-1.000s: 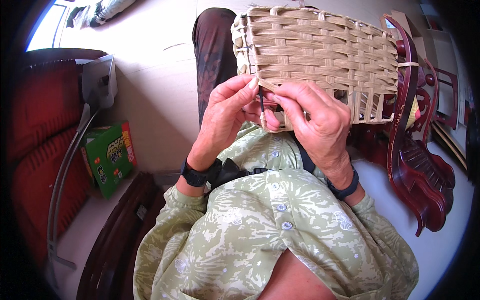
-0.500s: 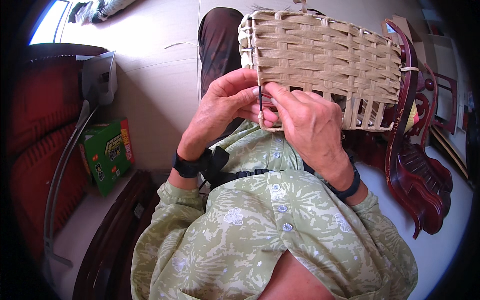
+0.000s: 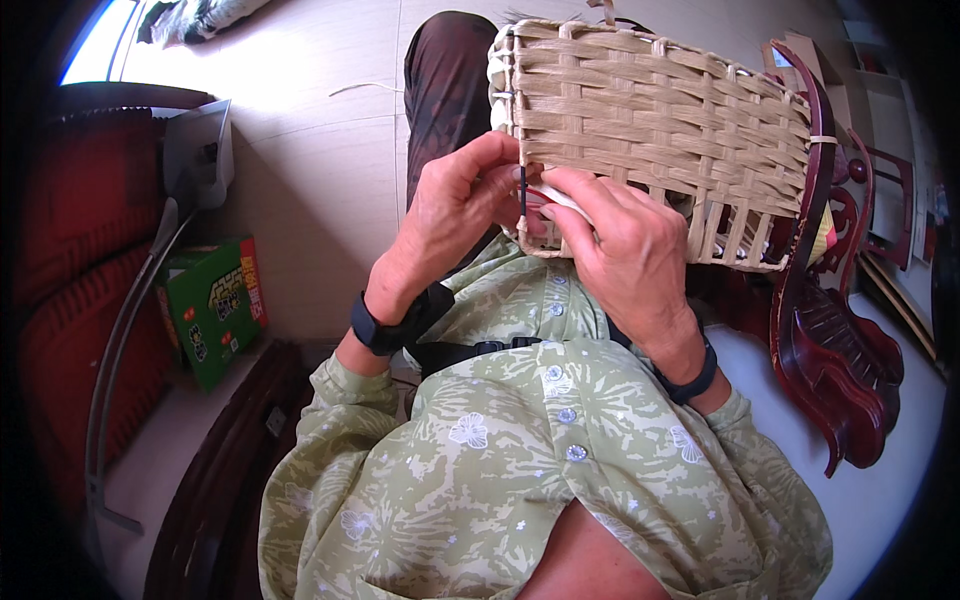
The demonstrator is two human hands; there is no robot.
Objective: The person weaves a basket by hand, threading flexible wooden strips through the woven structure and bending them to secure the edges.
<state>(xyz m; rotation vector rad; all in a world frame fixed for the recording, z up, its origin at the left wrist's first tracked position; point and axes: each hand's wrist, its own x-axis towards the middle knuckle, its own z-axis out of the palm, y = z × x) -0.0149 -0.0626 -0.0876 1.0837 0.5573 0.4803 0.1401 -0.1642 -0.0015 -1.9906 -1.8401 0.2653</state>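
Note:
A beige woven basket (image 3: pixel 660 110) is propped in front of me, flat strips plaited over and under one another. Along its lower edge the upright strips show open gaps. A bare dark stretch of frame rod (image 3: pixel 522 192) runs down its left edge. My left hand (image 3: pixel 450 195) is closed at this rod, thumb and fingers pinching there, some fingertips behind it. Between the thumb and forefinger of my right hand (image 3: pixel 630 240), a pale weaving strip (image 3: pixel 562 198) is pinched, leading toward the rod. Its far end is hidden by my fingers.
A dark red carved wooden chair part (image 3: pixel 815 300) stands against the basket's right side. To my left are a green printed box (image 3: pixel 212 310), a curved metal stand (image 3: pixel 125 350) and red slatted furniture (image 3: pixel 90 220). Black-and-white fur (image 3: pixel 200 18) lies at the far left.
The basket has shifted slightly right. My right fingers have drawn back a little from the rod, and the pale strip now shows between them. The left fingertips have pulled in behind the rod.

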